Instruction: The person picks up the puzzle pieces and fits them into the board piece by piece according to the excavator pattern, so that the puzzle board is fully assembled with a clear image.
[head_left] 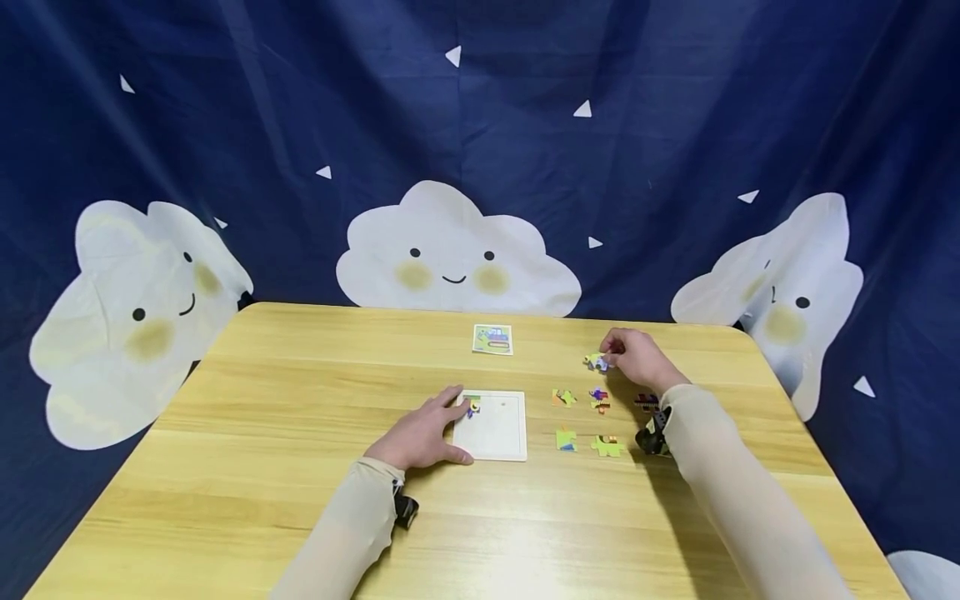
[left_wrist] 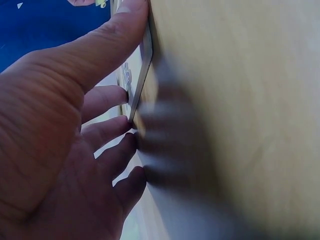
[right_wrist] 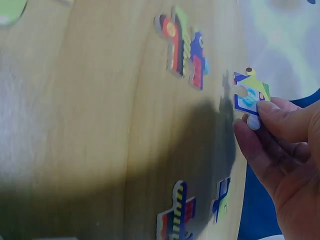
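Observation:
My right hand (head_left: 637, 358) pinches a colourful jigsaw puzzle piece (right_wrist: 252, 92) between thumb and fingers, lifted off the wood at the table's far right. My left hand (head_left: 420, 433) rests at the left side of a white square puzzle tray (head_left: 498, 437), its thumb by the near edge and its fingers loosely bent. One puzzle piece (head_left: 473, 407) lies in the tray's far left corner, partly covered by the left fingertips. Several loose pieces lie right of the tray, among them a green one (head_left: 608, 446) and a red and blue one (head_left: 599, 400).
A small picture card (head_left: 492, 340) lies behind the tray, towards the table's far edge. Another dark piece (head_left: 647, 403) sits beneath the right wrist. Behind the wooden table (head_left: 247, 433) hangs a blue curtain (head_left: 525, 150) with clouds on it.

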